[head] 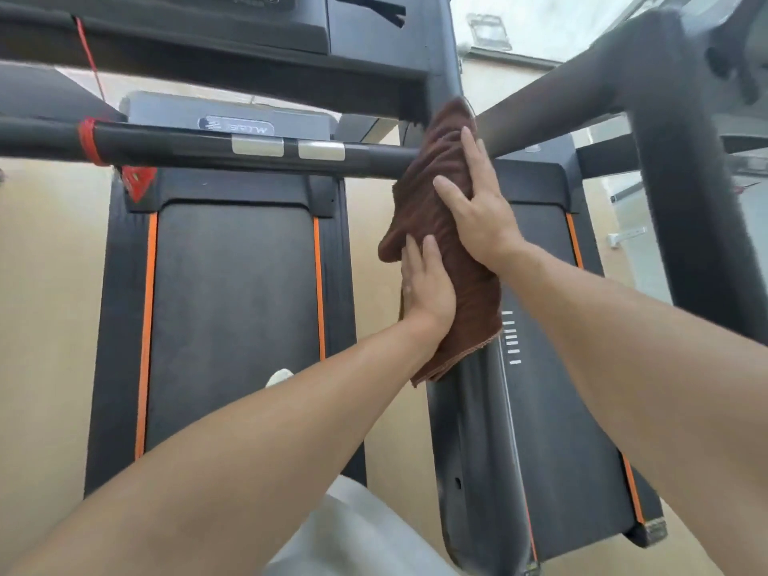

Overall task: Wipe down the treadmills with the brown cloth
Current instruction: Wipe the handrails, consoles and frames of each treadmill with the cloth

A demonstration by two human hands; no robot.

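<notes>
Head view: the brown cloth point(446, 243) is wrapped around the sloping upright post of the near treadmill point(232, 326), at the junction where the cross handlebar point(208, 149) meets the frame, just under the console point(249, 35). The left hand point(428, 284) lies lower on the cloth, fingers straight and pressed flat against it. The right hand point(478, 214) sits higher, fingers spread and laid over the cloth, pressing it onto the post; neither hand appears to be curled into a grip.

What could go wrong, as I judge it: the cloth is held only by flat pressure, and its lower end hangs loose below the left hand, so a fast stroke could let it slide off and drop onto the side rail or the floor. The loose end could also bunch up, leaving part of the post unwiped. The red safety cord point(89, 60) and its red clip point(139, 182) hang on the far side of the handlebar, well apart from the cloth; a wipe carried along the bar could snag them. A second treadmill point(540, 409) stands just beside the first and its handrail point(561, 97) crosses near the right hand, so a wide stroke could knock knuckles on it.

Containers: none is visible here; nothing in the frame holds other things.
</notes>
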